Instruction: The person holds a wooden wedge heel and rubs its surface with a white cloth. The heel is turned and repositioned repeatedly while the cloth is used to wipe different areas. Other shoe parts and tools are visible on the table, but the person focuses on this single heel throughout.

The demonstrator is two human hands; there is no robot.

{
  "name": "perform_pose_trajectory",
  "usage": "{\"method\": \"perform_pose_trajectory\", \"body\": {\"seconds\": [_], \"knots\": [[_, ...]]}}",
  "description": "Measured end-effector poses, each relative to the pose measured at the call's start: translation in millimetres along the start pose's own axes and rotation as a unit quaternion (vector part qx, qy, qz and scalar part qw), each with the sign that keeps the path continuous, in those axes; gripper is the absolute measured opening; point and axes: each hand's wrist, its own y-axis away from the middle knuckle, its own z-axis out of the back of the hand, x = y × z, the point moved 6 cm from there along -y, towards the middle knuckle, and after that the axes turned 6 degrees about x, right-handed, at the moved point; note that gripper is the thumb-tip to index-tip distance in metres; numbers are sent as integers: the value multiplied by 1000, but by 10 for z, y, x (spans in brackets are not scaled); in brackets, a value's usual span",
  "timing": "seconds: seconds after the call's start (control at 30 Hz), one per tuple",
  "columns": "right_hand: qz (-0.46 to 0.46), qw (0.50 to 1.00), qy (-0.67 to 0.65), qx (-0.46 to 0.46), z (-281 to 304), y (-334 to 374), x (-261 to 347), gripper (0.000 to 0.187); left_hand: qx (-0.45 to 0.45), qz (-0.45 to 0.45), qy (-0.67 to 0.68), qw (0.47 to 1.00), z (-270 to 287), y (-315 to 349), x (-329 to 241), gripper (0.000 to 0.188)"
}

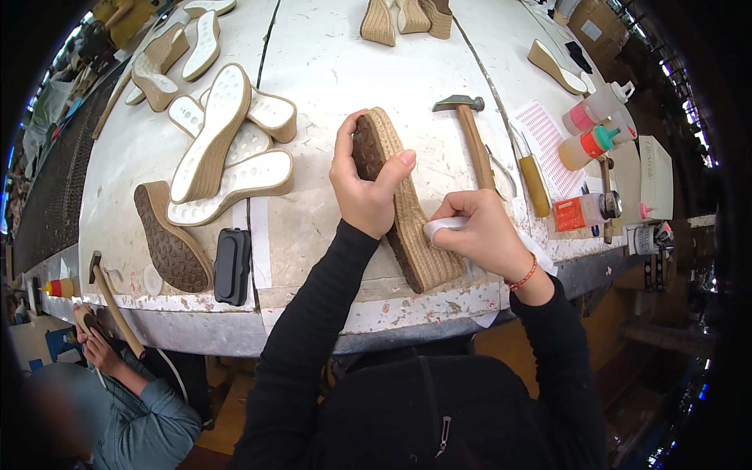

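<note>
My left hand point(368, 184) grips a wedge shoe sole point(417, 235) by its toe end, fingers behind the brown tread and thumb on the woven, rope-like side. The sole is tipped on its edge, its thick heel toward me near the table's front. In my right hand point(478, 231) a white cloth point(446, 225) is pinched between thumb and fingers and pressed against the woven side near the heel. Part of the cloth hangs out beyond my right wrist. Left of my hands, several white-topped wedge soles point(215, 133) lie piled, with one sole point(172, 239) showing its brown tread.
A hammer point(472, 141), an awl point(534, 184) and several glue bottles point(587, 147) lie or stand at the right. A black case point(233, 266) sits near the front edge. More wedge soles point(407, 19) stand at the back. At lower left, a co-worker point(133, 407) handles something.
</note>
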Motion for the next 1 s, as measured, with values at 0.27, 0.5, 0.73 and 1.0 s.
{"method": "perform_pose_trajectory", "body": {"seconds": [0.27,0.5,0.73,1.0], "knots": [[-17,1000,-20,-4,4,24,-59,13,-12,-21,-17,1000,37,-13,70,61],[14,999,-27,-27,-50,4,-83,16,-17,-6,-3,1000,39,-6,53,61],[-21,995,-96,-15,-91,14,-236,10,-20,-2,-15,1000,52,-7,117,62],[-14,990,-137,-17,-12,69,-362,14,-29,0,-4,1000,83,-24,47,64]]}}
